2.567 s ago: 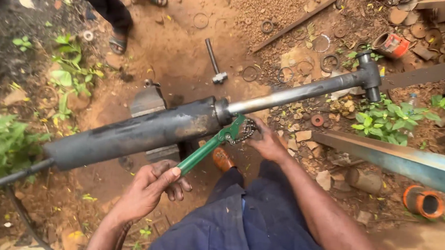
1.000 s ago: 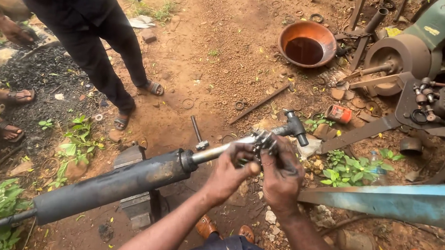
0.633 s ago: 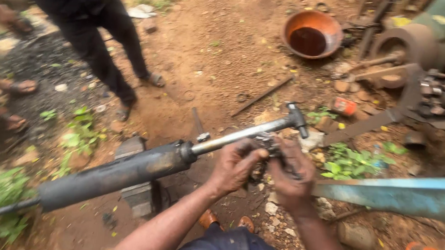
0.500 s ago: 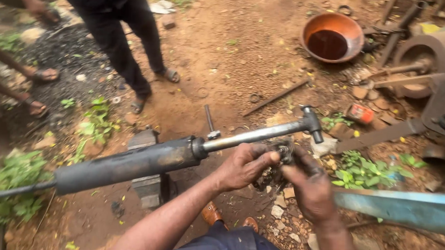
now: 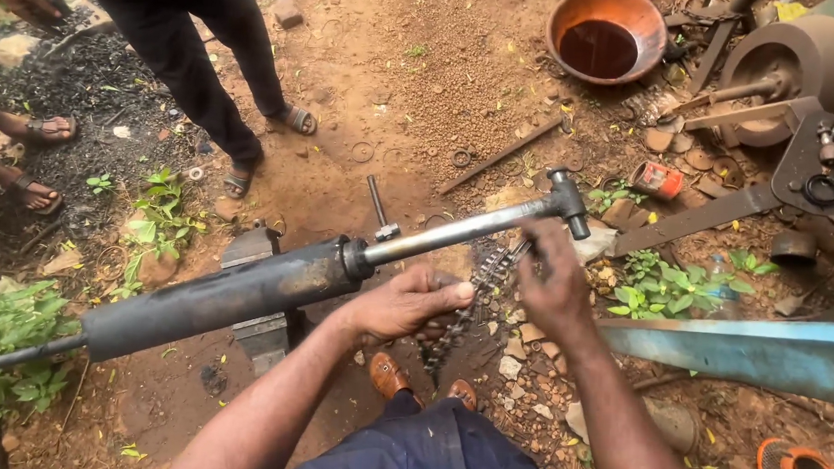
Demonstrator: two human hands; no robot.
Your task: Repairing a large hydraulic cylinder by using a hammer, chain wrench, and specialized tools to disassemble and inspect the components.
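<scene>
Left hand [image 5: 405,303]: fingers curled, thumb and forefinger pinching the lower run of a greasy chain [image 5: 470,296]. Right hand [image 5: 549,285]: fingers bent and pressed together on the upper end of the same chain, just under the shiny rod [image 5: 459,231]. Exact fingertip contact on the right side is hidden behind the hand.

Chain: hangs slack between the two hands, below the rod, its lower end dangling toward the dirt ground [image 5: 385,85]. It is beside the rod, not wrapped around it as far as I can tell.

Rod: slides out of a long black cylinder [image 5: 221,297], ends in a dark cross-piece near the right hand. Cylinder is clamped in a vise [image 5: 261,331] near the lower-left part of the ground.

Progress, as judged: chain is in hand but not seated on anything; no turning or gripping of the rod is evident. Most of the work appears left.

Surroundings: loose metal bar [image 5: 498,154] and small rings on the soil past the rod; rusty bowl [image 5: 604,33] of dark liquid at the top edge; blue beam [image 5: 736,352] at right. Another person's legs [image 5: 210,61] stand at upper left, well apart.
</scene>
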